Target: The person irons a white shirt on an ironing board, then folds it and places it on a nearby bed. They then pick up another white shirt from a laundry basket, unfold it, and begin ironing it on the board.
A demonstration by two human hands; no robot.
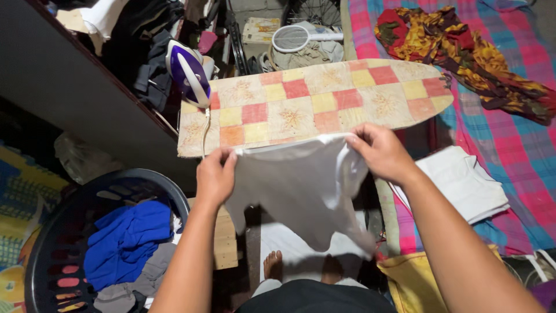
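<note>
Just below the near edge of the ironing board [313, 104], a white garment [301, 185] hung stretched between both hands. Its upper hem ran left to right, roughly along the board's long axis, and the rest of the cloth drooped down toward the person's bare feet [273, 265]. The left hand [215, 177] pinched the left end of that hem, fingers clenched over the cloth; the right hand [379, 152] clenched the right end, sitting a little higher and closer to the board, so the hem tilted slightly up to the right. Neither grip held anything else. A purple and white iron [188, 72] stood on the board's left end, well apart from the hands. A dark laundry basket [43, 243] with a blue cloth [124, 240] sat lower left, and folded white cloth [463, 182] lay on the plaid bed [515, 145] to the right
</note>
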